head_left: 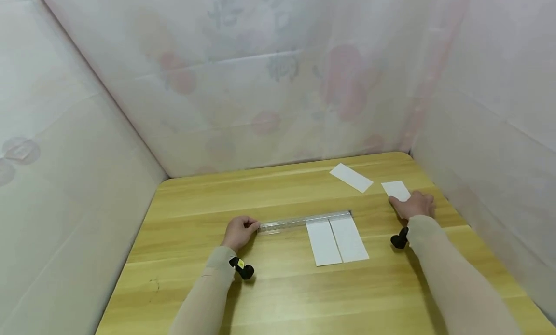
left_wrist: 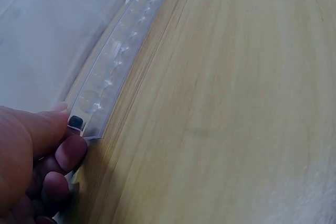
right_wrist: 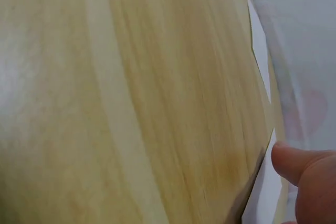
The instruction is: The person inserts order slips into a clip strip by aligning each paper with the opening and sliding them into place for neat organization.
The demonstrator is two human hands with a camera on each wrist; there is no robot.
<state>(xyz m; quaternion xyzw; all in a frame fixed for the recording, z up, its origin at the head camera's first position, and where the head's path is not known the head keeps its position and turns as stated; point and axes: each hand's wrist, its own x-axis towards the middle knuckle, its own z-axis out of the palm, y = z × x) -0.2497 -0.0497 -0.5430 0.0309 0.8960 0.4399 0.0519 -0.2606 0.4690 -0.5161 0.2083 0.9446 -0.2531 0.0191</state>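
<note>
My left hand (head_left: 240, 232) pinches the left end of a clear plastic ruler (head_left: 282, 224) between thumb and fingers. That ruler (left_wrist: 113, 59) runs away from the hand in the left wrist view. Its right part lies over the top edges of two white paper strips, the left strip (head_left: 323, 243) and the right strip (head_left: 349, 238), set side by side with a narrow gap. At the right of the table, my right hand (head_left: 414, 205) holds another white strip (head_left: 396, 190). In the right wrist view my thumb lies on this strip (right_wrist: 262, 198), and a shadow runs along its edge.
One more white strip (head_left: 351, 177) lies slanted near the back of the wooden table (head_left: 195, 200). Pale printed curtains (head_left: 269, 84) hang behind the table and at both sides. Each wrist wears a small black camera.
</note>
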